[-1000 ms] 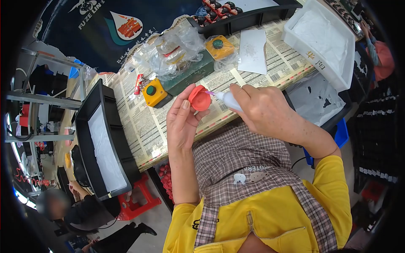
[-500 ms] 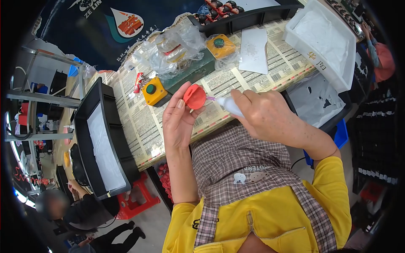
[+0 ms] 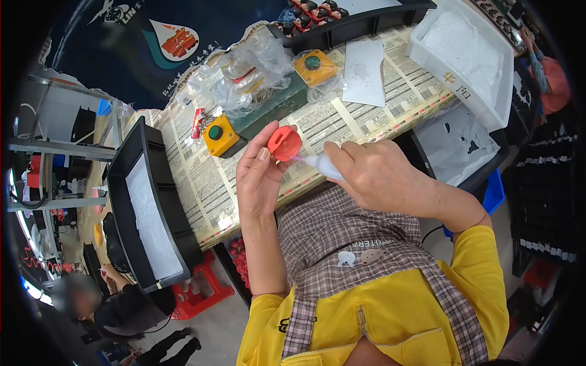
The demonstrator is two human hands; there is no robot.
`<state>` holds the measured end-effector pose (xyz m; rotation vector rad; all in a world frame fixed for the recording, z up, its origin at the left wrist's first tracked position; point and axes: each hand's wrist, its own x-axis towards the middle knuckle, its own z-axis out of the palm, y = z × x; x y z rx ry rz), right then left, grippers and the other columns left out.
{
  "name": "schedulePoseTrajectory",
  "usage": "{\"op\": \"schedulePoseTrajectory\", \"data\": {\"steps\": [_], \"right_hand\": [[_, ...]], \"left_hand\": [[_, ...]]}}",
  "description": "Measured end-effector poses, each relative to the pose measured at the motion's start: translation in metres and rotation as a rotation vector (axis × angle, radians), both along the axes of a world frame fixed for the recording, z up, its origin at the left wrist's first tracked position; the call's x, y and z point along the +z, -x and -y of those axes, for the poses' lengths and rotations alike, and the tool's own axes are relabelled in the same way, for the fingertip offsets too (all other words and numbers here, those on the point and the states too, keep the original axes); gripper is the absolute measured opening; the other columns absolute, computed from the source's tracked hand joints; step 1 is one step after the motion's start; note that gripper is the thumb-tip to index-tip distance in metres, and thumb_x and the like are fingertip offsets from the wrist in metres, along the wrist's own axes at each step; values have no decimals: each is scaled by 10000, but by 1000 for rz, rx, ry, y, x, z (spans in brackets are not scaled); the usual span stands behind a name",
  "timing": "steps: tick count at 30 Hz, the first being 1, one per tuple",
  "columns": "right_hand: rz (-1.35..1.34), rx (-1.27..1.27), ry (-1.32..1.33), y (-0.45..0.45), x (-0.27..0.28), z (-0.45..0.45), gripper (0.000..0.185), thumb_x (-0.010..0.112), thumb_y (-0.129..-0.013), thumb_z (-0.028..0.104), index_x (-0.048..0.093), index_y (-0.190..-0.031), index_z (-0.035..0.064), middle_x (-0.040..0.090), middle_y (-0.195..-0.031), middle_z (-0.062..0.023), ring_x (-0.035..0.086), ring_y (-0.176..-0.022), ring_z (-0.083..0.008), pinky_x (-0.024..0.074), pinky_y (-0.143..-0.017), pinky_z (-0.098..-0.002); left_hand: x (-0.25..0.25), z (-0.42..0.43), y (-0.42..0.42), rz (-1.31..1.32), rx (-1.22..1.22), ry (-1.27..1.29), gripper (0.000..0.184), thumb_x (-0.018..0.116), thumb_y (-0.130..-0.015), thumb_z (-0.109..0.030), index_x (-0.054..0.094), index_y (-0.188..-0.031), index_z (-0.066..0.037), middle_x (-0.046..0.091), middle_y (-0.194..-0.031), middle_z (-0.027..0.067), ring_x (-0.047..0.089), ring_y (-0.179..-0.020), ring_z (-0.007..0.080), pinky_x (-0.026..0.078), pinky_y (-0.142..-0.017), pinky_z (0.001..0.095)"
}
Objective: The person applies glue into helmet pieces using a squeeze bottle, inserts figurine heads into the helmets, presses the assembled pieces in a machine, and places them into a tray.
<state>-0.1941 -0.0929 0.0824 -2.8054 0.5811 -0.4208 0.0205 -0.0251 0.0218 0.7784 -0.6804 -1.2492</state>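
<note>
From my remote seat, my left hand (image 3: 259,171) pinches a red cup-shaped piece (image 3: 285,144) over the patterned table (image 3: 204,189), my right hand (image 3: 381,174) wraps a white bottle (image 3: 325,167), purple tip (image 3: 296,158) near the rim; I'd squeeze lightly, hands steady.

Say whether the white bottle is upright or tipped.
Tipped: the white bottle slants in the right hand, nozzle pointing toward the red piece.

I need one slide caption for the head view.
Left hand holds a red piece; right hand points a white bottle at it.
</note>
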Motion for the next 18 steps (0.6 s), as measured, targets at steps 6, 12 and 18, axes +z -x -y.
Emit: {"op": "schedulePoseTrajectory", "data": {"steps": [6, 12, 18], "right_hand": [[220, -191, 40, 18, -12, 16, 218, 662, -786, 145, 542, -843, -28, 590, -641, -135, 626, -522, -268, 495, -461, -333], [97, -720, 58, 25, -66, 60, 396, 634, -828, 179, 486, -1096, -72, 549, -875, -173, 628, -691, -301, 514, -541, -365], [-94, -840, 130, 5, -112, 75, 651, 626, -847, 289, 387, -1314, -97, 493, -1010, -199, 597, -747, -301, 518, -616, -387]], "left_hand": [[-4, 1, -2, -23, 12, 5, 476, 519, -935, -151, 404, -1345, 63, 508, -1294, 249, 539, -1177, 303, 477, -948, 405], [-12, 5, -2, -6, 29, -35, 588, 560, -921, -211, 319, -1393, 42, 456, -1333, 252, 569, -1105, 313, 520, -868, 397], [-9, 10, 9, -9, 23, -55, 537, 545, -934, -192, 350, -1375, 43, 480, -1311, 254, 582, -1092, 296, 520, -863, 392]]}}
